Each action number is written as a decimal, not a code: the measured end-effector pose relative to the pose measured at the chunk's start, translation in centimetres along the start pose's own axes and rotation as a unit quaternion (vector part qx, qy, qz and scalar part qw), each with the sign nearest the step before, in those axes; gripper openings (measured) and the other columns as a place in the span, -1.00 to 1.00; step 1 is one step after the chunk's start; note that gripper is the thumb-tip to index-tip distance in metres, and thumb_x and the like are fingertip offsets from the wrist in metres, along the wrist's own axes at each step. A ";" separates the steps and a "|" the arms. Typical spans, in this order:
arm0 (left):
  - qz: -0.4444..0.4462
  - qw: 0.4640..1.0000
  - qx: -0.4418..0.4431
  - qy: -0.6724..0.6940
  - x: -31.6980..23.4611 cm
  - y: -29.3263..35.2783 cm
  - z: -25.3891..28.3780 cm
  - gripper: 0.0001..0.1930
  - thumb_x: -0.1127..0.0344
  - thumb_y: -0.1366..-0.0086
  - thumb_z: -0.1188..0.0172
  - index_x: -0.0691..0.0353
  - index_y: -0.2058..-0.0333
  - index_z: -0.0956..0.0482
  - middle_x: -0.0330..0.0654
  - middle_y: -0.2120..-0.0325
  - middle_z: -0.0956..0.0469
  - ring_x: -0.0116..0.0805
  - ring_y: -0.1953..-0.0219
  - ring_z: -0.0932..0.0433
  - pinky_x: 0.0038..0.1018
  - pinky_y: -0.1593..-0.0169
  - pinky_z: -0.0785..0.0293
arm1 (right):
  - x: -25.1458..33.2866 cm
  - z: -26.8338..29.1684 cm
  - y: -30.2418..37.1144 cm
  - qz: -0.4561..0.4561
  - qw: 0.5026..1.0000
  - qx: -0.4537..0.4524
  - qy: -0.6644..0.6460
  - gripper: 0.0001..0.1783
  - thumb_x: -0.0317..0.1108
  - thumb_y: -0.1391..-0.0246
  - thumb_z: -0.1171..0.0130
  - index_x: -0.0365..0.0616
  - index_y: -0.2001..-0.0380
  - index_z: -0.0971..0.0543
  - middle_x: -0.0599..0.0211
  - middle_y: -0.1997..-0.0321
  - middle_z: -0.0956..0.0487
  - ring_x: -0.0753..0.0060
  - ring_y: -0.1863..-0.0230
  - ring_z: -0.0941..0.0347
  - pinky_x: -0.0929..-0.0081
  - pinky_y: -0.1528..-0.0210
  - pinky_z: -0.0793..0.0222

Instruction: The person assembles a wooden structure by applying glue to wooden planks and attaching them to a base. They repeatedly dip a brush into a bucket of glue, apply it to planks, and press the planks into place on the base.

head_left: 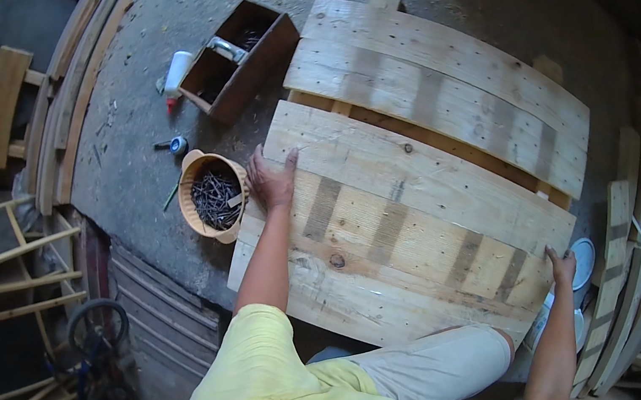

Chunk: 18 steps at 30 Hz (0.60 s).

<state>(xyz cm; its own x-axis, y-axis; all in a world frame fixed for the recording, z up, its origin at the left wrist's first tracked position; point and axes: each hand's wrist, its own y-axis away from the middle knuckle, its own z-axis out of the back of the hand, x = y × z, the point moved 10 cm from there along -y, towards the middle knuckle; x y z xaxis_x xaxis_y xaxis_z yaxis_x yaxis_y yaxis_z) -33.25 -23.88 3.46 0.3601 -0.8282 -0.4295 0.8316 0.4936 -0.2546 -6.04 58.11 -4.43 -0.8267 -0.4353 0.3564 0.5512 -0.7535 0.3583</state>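
A wide panel of pale wooden planks [419, 174], marked with darker bands, knots and nail spots, lies in front of me across my lap. My left hand [272, 181] grips its left edge, thumb on top and fingers at the rim. At the opposite edge my right hand [562, 265] holds the panel's right end, its fingers partly hidden. Just beyond is a second plank panel [437, 85], with a gap between the two showing wood underneath. Close to my left hand stands an orange-tan basket [195, 213] full of nails [215, 197].
Beyond the basket are a blue tape measure [178, 145], a white bottle with a red tip [178, 71] and a divided wooden box [262, 60] with a handle. Wooden frames [2, 290] and long boards [72, 81] line the left. Planks [621, 275] and a white bucket [582, 261] are at right.
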 end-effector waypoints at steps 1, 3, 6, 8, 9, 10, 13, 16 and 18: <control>-0.003 0.999 0.010 0.037 0.1 -0.3 -0.2 -0.10 -0.30 -0.01 -0.43 0.23 -0.18 -0.44 -0.01 -0.09 -0.51 0.02 -0.19 -0.41 -0.11 -0.26 -0.27 | 0.2 -0.1 -0.4 0.008 1.000 0.001 0.003 0.04 0.10 0.16 -0.53 -0.49 -0.21 -0.38 -0.20 -0.22 -0.49 -0.05 -0.24 -0.44 0.21 -0.31 -0.29; 0.000 0.997 0.021 0.074 0.4 -0.2 -0.4 -0.08 -0.27 0.01 -0.46 0.22 -0.20 -0.42 0.00 -0.10 -0.51 0.01 -0.21 -0.39 -0.10 -0.28 -0.23 | -0.3 0.1 -0.5 -0.001 1.000 -0.013 0.003 0.06 0.10 0.13 -0.52 -0.50 -0.23 -0.34 -0.23 -0.26 -0.46 -0.06 -0.28 -0.41 0.20 -0.33 -0.26; 0.012 0.988 0.001 0.154 0.3 0.1 0.2 -0.05 -0.11 0.02 -0.54 0.23 -0.26 -0.34 -0.01 -0.10 -0.53 0.01 -0.19 -0.43 -0.16 -0.29 -0.26 | -0.9 0.1 -0.3 -0.017 1.000 0.003 -0.015 0.08 0.06 0.08 -0.50 -0.49 -0.29 -0.25 -0.23 -0.30 -0.41 -0.07 -0.33 -0.34 0.19 -0.37 -0.21; 0.039 0.973 0.003 0.226 0.5 0.0 0.6 0.00 0.02 0.04 -0.58 0.22 -0.31 -0.24 -0.03 -0.07 -0.57 -0.01 -0.15 -0.47 -0.21 -0.28 -0.30 | -1.0 -0.1 0.1 -0.024 0.998 0.032 -0.041 0.08 0.06 0.04 -0.47 -0.46 -0.33 -0.21 -0.23 -0.34 -0.37 -0.08 -0.36 -0.31 0.17 -0.38 -0.18; 0.045 0.973 -0.003 0.225 1.0 0.0 0.9 0.00 0.02 0.04 -0.58 0.22 -0.31 -0.24 -0.03 -0.07 -0.57 -0.01 -0.15 -0.47 -0.21 -0.28 -0.30 | -0.8 -0.7 0.4 -0.035 0.995 0.061 -0.070 0.09 0.05 0.01 -0.45 -0.42 -0.36 -0.16 -0.23 -0.37 -0.33 -0.09 -0.39 -0.27 0.15 -0.40 -0.15; 0.047 0.972 0.005 0.231 1.1 0.0 0.7 0.01 0.05 0.04 -0.59 0.21 -0.32 -0.22 -0.05 -0.07 -0.57 -0.01 -0.14 -0.48 -0.21 -0.27 -0.31 | -0.6 -0.7 0.5 -0.031 0.995 0.062 -0.068 0.09 0.05 0.01 -0.45 -0.42 -0.36 -0.16 -0.23 -0.37 -0.33 -0.09 -0.39 -0.27 0.15 -0.40 -0.15; 0.053 0.970 0.016 0.236 1.1 0.1 0.3 0.01 0.06 0.04 -0.59 0.20 -0.33 -0.21 -0.06 -0.06 -0.58 -0.02 -0.13 -0.49 -0.21 -0.26 -0.32 | -1.2 -0.3 0.7 -0.066 0.995 0.053 -0.054 0.07 0.10 -0.06 -0.38 -0.33 -0.41 -0.12 -0.22 -0.40 -0.28 -0.10 -0.41 -0.23 0.11 -0.40 -0.14; 0.053 0.972 0.021 0.229 0.9 0.1 0.3 -0.01 0.03 0.03 -0.58 0.20 -0.31 -0.22 -0.07 -0.06 -0.58 -0.01 -0.13 -0.49 -0.20 -0.25 -0.33 | -1.0 -0.3 0.7 -0.061 0.995 0.065 -0.046 0.05 0.13 -0.13 -0.31 -0.30 -0.43 -0.09 -0.19 -0.43 -0.25 -0.10 -0.39 -0.27 0.13 -0.34 -0.24; 0.054 0.974 0.020 0.219 1.4 0.0 0.4 -0.02 0.02 0.02 -0.57 0.20 -0.31 -0.23 -0.07 -0.06 -0.58 -0.01 -0.13 -0.49 -0.20 -0.24 -0.33 | -0.3 -1.1 1.8 -0.083 0.990 0.086 -0.074 0.07 0.23 -0.12 -0.27 -0.28 -0.42 -0.10 -0.23 -0.43 -0.24 -0.12 -0.43 -0.20 0.06 -0.42 -0.11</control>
<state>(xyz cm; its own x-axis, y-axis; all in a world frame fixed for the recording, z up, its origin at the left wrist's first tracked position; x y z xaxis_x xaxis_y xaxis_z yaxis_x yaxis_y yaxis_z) -32.56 -25.14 3.21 0.2382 -0.5754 -0.7824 0.8181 0.5530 -0.1576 -4.96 56.35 -4.90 -0.8893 -0.2262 0.3974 0.4303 -0.7083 0.5596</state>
